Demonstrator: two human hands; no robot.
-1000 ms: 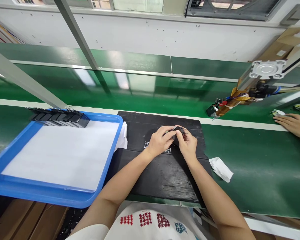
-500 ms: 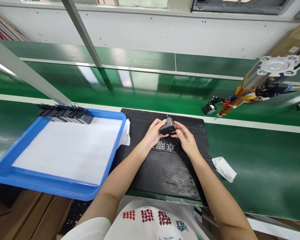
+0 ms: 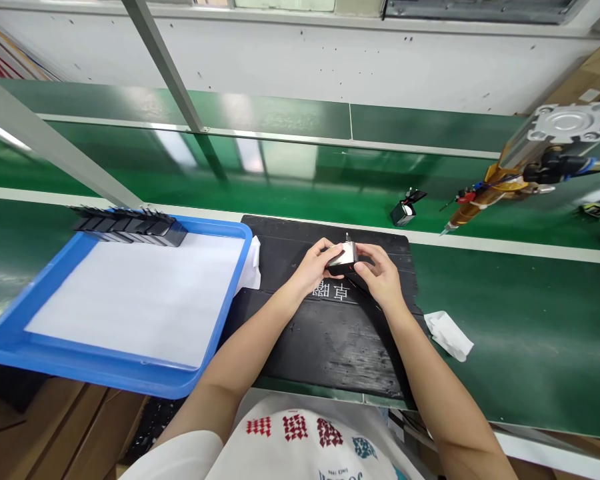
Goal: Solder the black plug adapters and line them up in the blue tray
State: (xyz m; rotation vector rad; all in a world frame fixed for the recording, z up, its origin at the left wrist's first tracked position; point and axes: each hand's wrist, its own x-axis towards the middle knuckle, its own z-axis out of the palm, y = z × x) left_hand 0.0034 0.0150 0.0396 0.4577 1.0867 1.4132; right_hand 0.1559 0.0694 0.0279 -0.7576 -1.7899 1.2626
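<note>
A small black power adapter (image 3: 349,253) with a thin metal prong at its far end is held between my two hands above the black mat. My left hand (image 3: 316,267) grips its left side, thumb lying on the shiny upper face. Around the right side close the fingers of my right hand (image 3: 381,272), with the thumb near the front corner. The underside of the adapter is hidden by fingers. White lettering on the black mat (image 3: 330,340) shows just below the hands.
To the left lies a blue tray (image 3: 200,383) lined with white paper, with a row of black adapters (image 3: 130,227) at its far edge. An open black housing (image 3: 403,212) sits on the green belt. A pneumatic tool (image 3: 473,197) hangs at right; crumpled white paper (image 3: 449,335) lies below it.
The adapter has turned in my hands, so its upper face now looks bright, and it has shifted slightly right. The open housing on the belt has moved left. Another person's fingers appear at the right edge.
</note>
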